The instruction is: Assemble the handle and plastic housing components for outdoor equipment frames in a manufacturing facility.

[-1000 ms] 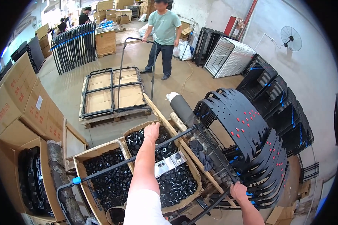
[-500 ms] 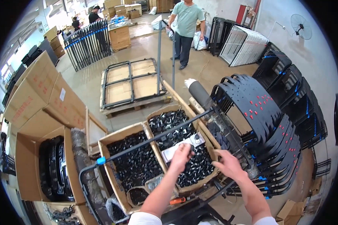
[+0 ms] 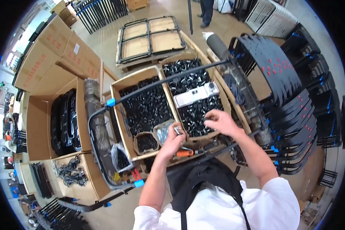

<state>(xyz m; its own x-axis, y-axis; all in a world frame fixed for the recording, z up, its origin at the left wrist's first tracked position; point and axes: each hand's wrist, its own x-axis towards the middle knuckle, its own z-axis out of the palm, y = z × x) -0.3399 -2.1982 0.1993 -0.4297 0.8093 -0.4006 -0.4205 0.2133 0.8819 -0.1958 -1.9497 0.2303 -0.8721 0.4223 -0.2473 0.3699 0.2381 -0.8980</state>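
My left hand [image 3: 171, 141] rests at the near edge of two open cardboard boxes. Its fingers pinch a small silver metal piece [image 3: 177, 130] beside a clear bag of screws [image 3: 163, 133]. My right hand [image 3: 220, 121] reaches into the right box of small black parts [image 3: 195, 113]. Its fingertips are bent down among the parts, and what they hold is hidden. A black tubular frame [image 3: 161, 82] with a blue clip [image 3: 110, 102] crosses above both boxes. A silver oblong pack [image 3: 196, 94] lies on the black parts.
The left box of black parts [image 3: 143, 107] and a small round tub [image 3: 146, 142] sit by my left hand. An orange-handled screwdriver [image 3: 185, 153] lies at the front. Stacked black chair panels [image 3: 280, 69] stand right, big cartons [image 3: 53, 57] left, a pallet [image 3: 151, 38] behind.
My left hand has drawn back from the far box to the bag of screws at the near edge. My right hand has come up into the right box. The view has tilted downward.
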